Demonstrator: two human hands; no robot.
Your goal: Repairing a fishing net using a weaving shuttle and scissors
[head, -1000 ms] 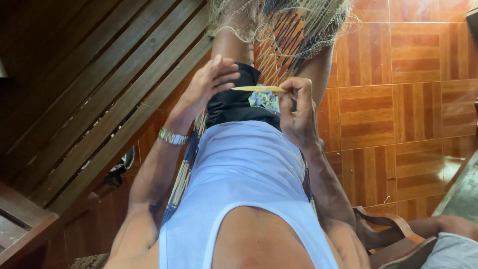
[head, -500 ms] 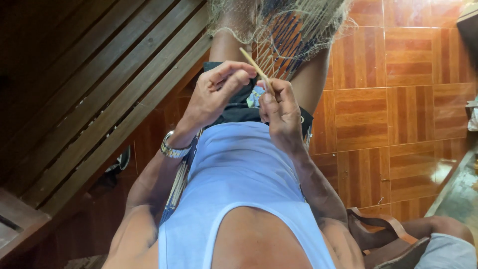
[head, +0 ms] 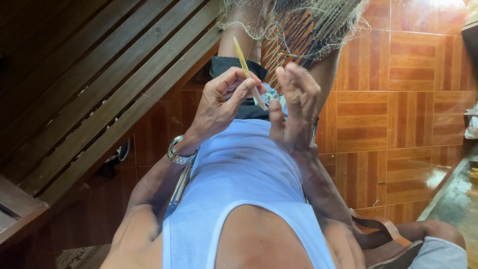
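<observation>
- Pinching the needle (head: pixel 247 74) between thumb and fingers, the left hand (head: pixel 219 102) holds this slim yellow tool tilted, its upper tip pointing up toward the net (head: pixel 298 22) and its lower tip reaching down toward the right hand (head: pixel 294 107).
- The right hand is raised just beside the left, fingers curled loosely with the thumb out; whether it holds a strand of twine cannot be told, as any thread there is too fine to see.
- The needle lies in the left hand's grip, above the lap, near but apart from the right hand's fingers; its lower end overlaps a small pale patterned thing (head: pixel 276 102) between the hands.
- The net hangs bunched at the top of the view, draped over the knees, well above both hands.
- Doing this well, by my judgement, calls for a firm pinch near the needle's middle so the tip steers cleanly, and for the right hand to keep the mesh taut so that the tip finds the opening without snagging.
- A watch (head: pixel 178 153) sits on the left wrist; a slatted wooden wall (head: pixel 89 84) runs along the left, and a tiled floor (head: pixel 413 99) lies below.
</observation>
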